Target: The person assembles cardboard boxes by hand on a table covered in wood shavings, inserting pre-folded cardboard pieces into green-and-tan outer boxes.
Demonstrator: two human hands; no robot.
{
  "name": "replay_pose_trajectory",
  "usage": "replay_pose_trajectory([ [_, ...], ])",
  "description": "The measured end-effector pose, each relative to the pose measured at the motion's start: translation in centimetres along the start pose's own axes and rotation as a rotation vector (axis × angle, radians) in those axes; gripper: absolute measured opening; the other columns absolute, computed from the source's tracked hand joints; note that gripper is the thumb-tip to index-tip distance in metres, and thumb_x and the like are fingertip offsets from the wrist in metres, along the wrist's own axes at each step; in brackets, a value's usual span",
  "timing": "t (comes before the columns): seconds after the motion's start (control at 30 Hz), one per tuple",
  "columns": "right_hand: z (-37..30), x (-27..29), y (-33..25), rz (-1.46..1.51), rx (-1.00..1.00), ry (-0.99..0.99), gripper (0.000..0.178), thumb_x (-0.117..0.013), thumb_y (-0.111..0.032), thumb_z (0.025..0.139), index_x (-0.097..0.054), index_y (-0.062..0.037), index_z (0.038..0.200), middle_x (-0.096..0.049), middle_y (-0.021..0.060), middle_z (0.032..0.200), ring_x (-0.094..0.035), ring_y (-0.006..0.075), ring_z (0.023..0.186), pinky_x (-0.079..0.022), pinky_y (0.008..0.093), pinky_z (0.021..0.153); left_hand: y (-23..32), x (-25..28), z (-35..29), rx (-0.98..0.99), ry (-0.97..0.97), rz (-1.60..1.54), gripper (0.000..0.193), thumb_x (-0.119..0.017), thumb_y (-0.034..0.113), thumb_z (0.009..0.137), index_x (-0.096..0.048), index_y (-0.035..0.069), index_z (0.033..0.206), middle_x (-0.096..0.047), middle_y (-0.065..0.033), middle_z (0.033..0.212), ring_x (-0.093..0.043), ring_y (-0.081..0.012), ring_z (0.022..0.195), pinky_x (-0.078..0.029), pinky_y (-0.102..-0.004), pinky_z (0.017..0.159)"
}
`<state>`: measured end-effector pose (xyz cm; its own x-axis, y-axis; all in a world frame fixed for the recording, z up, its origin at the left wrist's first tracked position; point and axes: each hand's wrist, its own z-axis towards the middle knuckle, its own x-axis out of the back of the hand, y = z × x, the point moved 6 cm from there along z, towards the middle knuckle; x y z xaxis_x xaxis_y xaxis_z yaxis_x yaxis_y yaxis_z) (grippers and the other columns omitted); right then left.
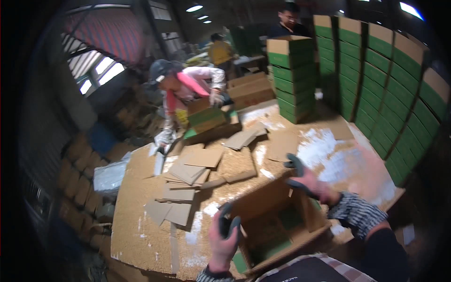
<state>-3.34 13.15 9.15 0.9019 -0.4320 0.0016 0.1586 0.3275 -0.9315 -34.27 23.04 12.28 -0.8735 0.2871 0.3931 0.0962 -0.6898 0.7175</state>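
An open brown cardboard box (270, 214), with green on parts of it, sits tilted at the near edge of the table, close to my body. My left hand (224, 239), in a pink glove with dark fingertips, is at the box's left side. Its thumb and fingers are apart in a C shape. Over the far right corner of the box is my right hand (310, 181), gloved alike. Its thumb and fingers are spread beside the far wall. Contact with the cardboard is hard to make out for either hand. Flat cardboard pieces (185, 171) lie beyond my left hand.
The worn table (136, 221) has white patches. Opposite, a person in pink (195, 77) handles a green and brown box (206, 117). A stack of green boxes (293, 82) stands on the far side, and taller stacks (376, 80) line the right. Other people are behind.
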Motion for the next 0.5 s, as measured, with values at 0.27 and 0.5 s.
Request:
replay_pose_trajectory([
  [0.27,0.7,-10.6,-2.6,-1.325,0.707,0.111,0.056,-0.051,-0.027,0.086,-0.043,-0.0163,0.140,-0.043,0.0139,0.135,-0.036,0.0317,0.131,-0.020,0.0557,0.113,6.8,0.8,-4.5,-0.402,-1.008,0.326,0.069,-0.062,0.025,0.091,-0.028,0.008,0.148,-0.023,-0.0186,0.154,-0.032,-0.0332,0.138,-0.027,-0.0437,0.113],
  [0.5,-5.7,-11.7,-8.5,-1.085,0.435,-0.626,0.105,-0.073,-0.064,0.059,-0.043,0.0038,0.133,-0.039,0.0278,0.140,-0.036,0.0421,0.132,-0.024,0.0579,0.109,-7.6,-0.6,-8.3,0.878,-0.112,-0.886,0.055,-0.054,0.012,0.095,-0.032,0.001,0.144,-0.059,-0.0138,0.120,-0.060,-0.0243,0.108,-0.052,-0.0369,0.090],
])
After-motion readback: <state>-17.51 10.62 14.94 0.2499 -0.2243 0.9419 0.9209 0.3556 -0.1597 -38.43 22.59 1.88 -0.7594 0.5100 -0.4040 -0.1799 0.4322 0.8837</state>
